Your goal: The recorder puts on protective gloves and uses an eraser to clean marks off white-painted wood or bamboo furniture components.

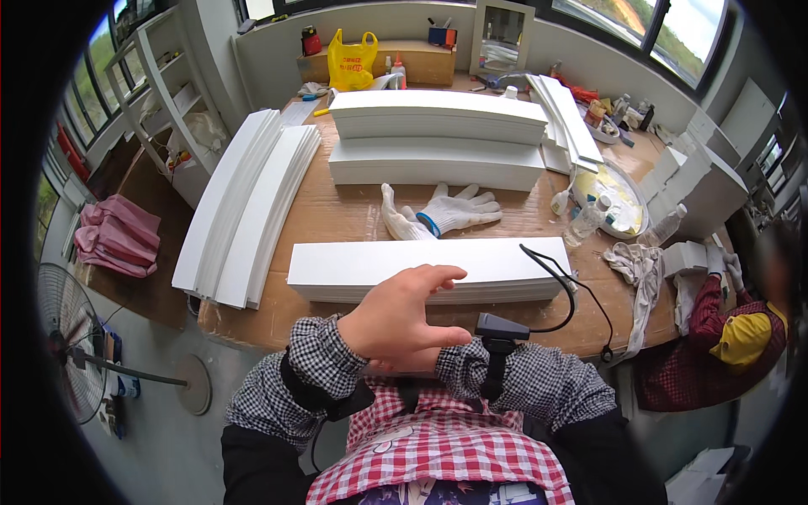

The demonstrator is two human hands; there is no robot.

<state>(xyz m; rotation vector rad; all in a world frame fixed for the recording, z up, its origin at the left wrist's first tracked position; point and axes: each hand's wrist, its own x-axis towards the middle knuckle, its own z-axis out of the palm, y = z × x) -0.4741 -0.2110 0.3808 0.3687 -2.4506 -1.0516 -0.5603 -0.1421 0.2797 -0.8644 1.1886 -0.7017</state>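
Observation:
My left hand (pixel 400 311) reaches across my body over the table's front edge. Its thumb and fingers are apart, and nothing shows between them. Beneath it lies my right hand (pixel 425 362), mostly covered, with its fingers hidden. On my right forearm a black strap holds a small dark device (pixel 502 326) with a cable (pixel 568 290) looping from it; the left fingertips stop short of it. Just beyond my hands lies a stack of long white boards (pixel 429 261). A pair of white knitted gloves (pixel 459 210) rests behind that stack.
More white board stacks stand at the back (pixel 438 160) and left (pixel 244 210). On the right are clear bottles (pixel 587 220), a round tray (pixel 644 215) and a rag (pixel 640 273). A person (pixel 715 345) works at the right. A fan (pixel 71 345) stands at left.

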